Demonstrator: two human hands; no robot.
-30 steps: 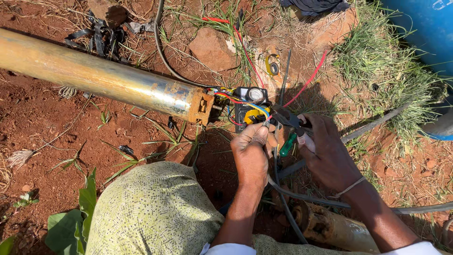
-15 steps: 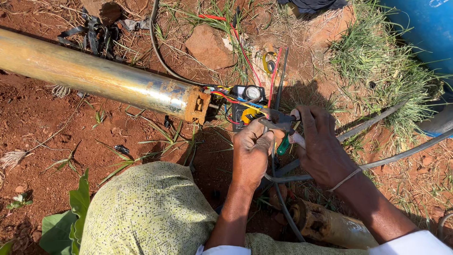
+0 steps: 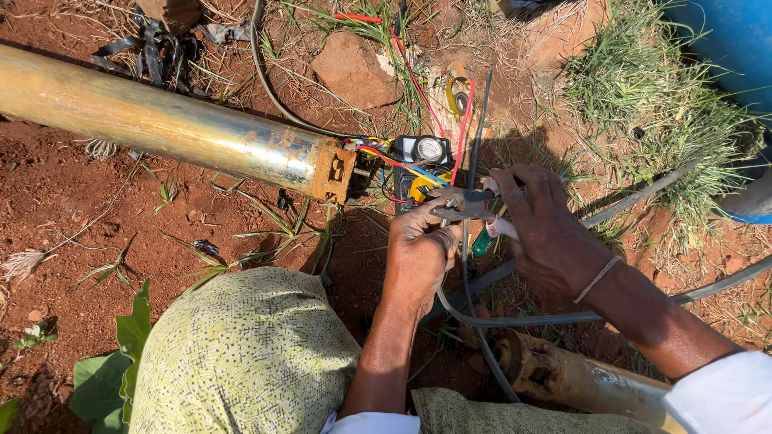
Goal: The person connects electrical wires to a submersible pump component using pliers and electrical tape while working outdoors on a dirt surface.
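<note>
My right hand (image 3: 548,229) grips a pair of pliers (image 3: 460,204) by handles wrapped in pale tape, the dark jaws pointing left. My left hand (image 3: 420,253) is closed around a grey cable (image 3: 468,265) just below those jaws. Red, blue and yellow wires (image 3: 402,165) run from the rusty end of a long brass-coloured metal pipe (image 3: 161,128) to a small black meter (image 3: 425,150) on the ground just above my hands. A green-handled tool (image 3: 482,241) shows between my hands.
A second rusty pipe end (image 3: 555,374) lies below my hands. A reddish rock (image 3: 354,71) sits above, a blue barrel (image 3: 736,40) at top right beside grass. My knee in green patterned cloth (image 3: 241,358) fills the lower left. Black cables cross the red soil.
My hands have shifted slightly down and right in view. The pliers have come level above my left fist, and the red wire now stands up behind them.
</note>
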